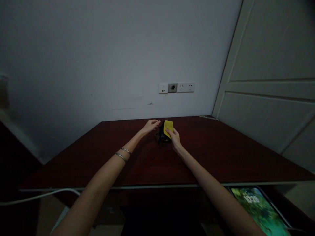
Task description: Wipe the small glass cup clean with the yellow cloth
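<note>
Near the far middle of the table, my right hand [174,137] is closed around a small yellow cloth [168,127], thumb across its front. The cloth lies against a small, dark, glossy object [162,136] with curved edges; the dim light hides its exact kind. My left hand [151,125] reaches to the upper left edge of this dark object. Its fingers are drawn together there, and whatever they pinch is too small and dark to make out. Two bracelets [121,155] circle the left wrist.
The dark red wooden table [98,157] backs onto a pale wall with a row of sockets [176,88]. A panelled white door [265,65] stands at right. Below the front edge lie a lit tablet [258,209] and a white cable [39,196].
</note>
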A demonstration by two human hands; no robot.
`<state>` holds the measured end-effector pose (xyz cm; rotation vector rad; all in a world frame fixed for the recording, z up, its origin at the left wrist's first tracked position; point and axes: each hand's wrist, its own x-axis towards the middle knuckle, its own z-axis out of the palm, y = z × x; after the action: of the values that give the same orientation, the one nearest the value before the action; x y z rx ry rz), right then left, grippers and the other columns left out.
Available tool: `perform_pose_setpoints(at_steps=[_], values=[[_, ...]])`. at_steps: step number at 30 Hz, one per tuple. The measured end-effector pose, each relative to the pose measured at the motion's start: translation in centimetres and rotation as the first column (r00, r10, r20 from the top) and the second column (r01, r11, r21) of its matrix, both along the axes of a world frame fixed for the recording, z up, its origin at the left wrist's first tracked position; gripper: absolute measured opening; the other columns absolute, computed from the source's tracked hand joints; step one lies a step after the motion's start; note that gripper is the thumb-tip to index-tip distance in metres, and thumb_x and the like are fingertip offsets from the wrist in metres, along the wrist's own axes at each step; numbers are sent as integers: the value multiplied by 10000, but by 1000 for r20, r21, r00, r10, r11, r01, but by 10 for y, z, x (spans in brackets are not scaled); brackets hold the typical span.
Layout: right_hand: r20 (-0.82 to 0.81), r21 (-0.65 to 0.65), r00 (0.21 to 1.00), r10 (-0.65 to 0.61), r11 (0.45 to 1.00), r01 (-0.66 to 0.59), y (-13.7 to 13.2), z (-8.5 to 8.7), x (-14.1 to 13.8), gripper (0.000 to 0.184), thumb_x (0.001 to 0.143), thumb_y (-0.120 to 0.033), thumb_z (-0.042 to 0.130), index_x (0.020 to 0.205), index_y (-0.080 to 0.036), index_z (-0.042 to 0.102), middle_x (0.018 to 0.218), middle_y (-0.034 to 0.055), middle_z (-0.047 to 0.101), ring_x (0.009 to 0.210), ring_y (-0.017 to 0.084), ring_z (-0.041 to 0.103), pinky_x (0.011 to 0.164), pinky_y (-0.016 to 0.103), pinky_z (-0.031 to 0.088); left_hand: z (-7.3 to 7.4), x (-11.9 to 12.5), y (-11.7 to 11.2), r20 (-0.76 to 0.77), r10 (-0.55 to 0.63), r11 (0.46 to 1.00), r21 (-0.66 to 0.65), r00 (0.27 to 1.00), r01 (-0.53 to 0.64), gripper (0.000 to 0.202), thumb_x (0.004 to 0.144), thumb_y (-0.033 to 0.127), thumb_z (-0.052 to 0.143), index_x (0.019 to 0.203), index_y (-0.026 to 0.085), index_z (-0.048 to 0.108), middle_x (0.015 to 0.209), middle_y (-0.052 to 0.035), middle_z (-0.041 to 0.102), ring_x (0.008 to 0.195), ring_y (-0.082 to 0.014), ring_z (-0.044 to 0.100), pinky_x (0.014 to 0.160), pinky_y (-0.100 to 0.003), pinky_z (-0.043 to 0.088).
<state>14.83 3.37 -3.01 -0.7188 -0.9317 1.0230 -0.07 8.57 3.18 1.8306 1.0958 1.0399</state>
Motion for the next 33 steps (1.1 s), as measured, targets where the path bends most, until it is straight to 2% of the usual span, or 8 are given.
perform_pose_setpoints(at_steps=[4,7,10,14,18,24,28,33], values=[[-8,-12,999,-53,999,53,3,-3,2,321,613,-344,641,887,-179,615,848,13,671,738,172,611,669,267,481,-37,-12,13,-73,143,985,104,987,-135,449,715,457,581,981,97,619,1002,-133,632,932,-207,568,801,-294,433],[-14,-26,995,-100,995,99,6,-5,3,322,600,-334,634,877,-172,611,832,11,663,729,164,600,671,261,475,-62,-16,11,-119,156,987,50,980,-151,631,678,485,614,1146,73,518,1033,-155,615,941,-224,574,819,-318,435],[-1,-20,992,-125,992,125,7,-7,3,306,595,-325,627,857,-167,612,812,9,656,722,159,591,669,255,467,-75,-15,5,-166,141,990,26,976,-139,744,632,474,660,1223,78,441,1080,-159,596,961,-232,573,826,-319,441],[29,-12,992,-125,992,126,4,-7,1,288,599,-318,619,844,-167,610,785,7,648,710,157,579,658,252,460,-77,-10,2,-245,97,993,92,965,-77,724,629,451,657,1218,94,433,1104,-145,592,969,-233,578,821,-311,453],[17,2,988,-152,988,152,4,-6,2,282,604,-322,616,838,-164,606,777,5,635,702,150,570,648,245,455,-75,-5,0,-345,44,988,156,938,11,675,585,444,681,1143,122,481,1048,-112,625,944,-238,596,817,-316,456],[-3,-24,966,-259,966,259,11,-5,14,293,609,-331,588,850,-163,596,788,2,629,692,143,558,645,244,443,-71,-2,-7,-455,51,977,205,889,49,738,477,551,713,1067,154,513,1021,-97,625,952,-272,583,813,-346,441],[17,-31,959,-283,958,284,13,-5,19,292,607,-333,579,843,-163,593,792,5,628,699,148,559,644,242,440,-70,-2,-9,-436,82,976,218,896,17,732,442,557,730,1023,149,554,988,-105,625,937,-286,576,810,-351,428],[66,-2,954,-294,956,295,13,-4,22,304,613,-359,564,849,-170,593,814,11,641,726,159,570,654,246,442,-68,-1,-9,-328,84,981,191,941,-21,653,390,454,787,943,154,614,915,-102,641,925,-283,574,818,-336,419]])
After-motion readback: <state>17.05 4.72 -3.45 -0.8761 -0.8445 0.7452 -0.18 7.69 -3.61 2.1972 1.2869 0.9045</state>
